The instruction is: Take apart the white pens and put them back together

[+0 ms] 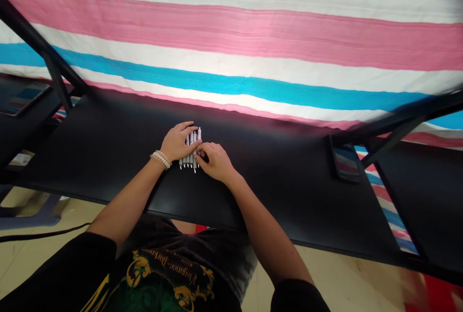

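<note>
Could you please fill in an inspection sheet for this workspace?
Surface: smooth, matte black rectangular tabletop.
Job's things: slim white pens with silvery tips, side by side in a row, tips towards the person; one tip juts out further.
Clutter: flat, dark, rectangular phone-like device near the tabletop's right end.
Left hand: lies across the pens; pale twisted bracelets at the wrist.
Right hand: at the pens' right side; its exact grip is unclear.
Cables: thin black cable at lower left; its ends are out of sight.
Surroundings: white, pink and blue striped sheet behind; pale tiled floor below.
</note>
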The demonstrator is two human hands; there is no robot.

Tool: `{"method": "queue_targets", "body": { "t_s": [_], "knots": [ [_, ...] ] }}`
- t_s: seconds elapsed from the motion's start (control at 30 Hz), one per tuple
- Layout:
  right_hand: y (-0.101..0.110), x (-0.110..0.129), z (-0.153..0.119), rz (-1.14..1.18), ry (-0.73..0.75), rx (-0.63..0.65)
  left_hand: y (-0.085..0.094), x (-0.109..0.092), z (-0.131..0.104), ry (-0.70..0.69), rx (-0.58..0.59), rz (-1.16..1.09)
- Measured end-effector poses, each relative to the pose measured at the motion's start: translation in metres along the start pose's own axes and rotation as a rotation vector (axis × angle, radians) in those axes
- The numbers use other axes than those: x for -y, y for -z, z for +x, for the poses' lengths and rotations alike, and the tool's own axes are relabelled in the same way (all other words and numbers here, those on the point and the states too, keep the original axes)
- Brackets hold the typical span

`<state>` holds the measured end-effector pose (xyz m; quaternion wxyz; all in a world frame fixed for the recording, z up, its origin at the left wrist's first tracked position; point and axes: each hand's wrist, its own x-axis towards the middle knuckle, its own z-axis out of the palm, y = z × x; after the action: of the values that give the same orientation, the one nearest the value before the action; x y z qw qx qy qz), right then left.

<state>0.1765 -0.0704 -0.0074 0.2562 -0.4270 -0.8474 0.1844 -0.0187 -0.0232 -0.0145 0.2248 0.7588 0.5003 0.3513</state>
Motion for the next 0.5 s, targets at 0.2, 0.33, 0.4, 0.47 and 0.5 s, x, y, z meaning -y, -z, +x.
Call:
{"method": "queue_targets", "body": {
  "t_s": [0.2,0.33,0.4,0.47,0.5],
  "knots": [
    [0.006,0.001,0.0,0.032,0.021,0.056,0.001,-0.009,-0.002,-0.06,0.092,0.185],
    [0.009,0.002,0.001,0.072,0.035,0.097,0.003,-0.012,-0.003,-0.078,0.139,0.287],
    [0.011,0.002,0.001,0.085,0.043,0.11,0.003,-0.013,-0.004,-0.091,0.158,0.319],
    [0.012,0.002,0.0,0.1,0.047,0.122,0.003,-0.012,-0.004,-0.105,0.178,0.338],
    [0.012,0.002,0.0,0.109,0.048,0.134,0.003,-0.012,-0.004,-0.11,0.185,0.342]
  ]
}}
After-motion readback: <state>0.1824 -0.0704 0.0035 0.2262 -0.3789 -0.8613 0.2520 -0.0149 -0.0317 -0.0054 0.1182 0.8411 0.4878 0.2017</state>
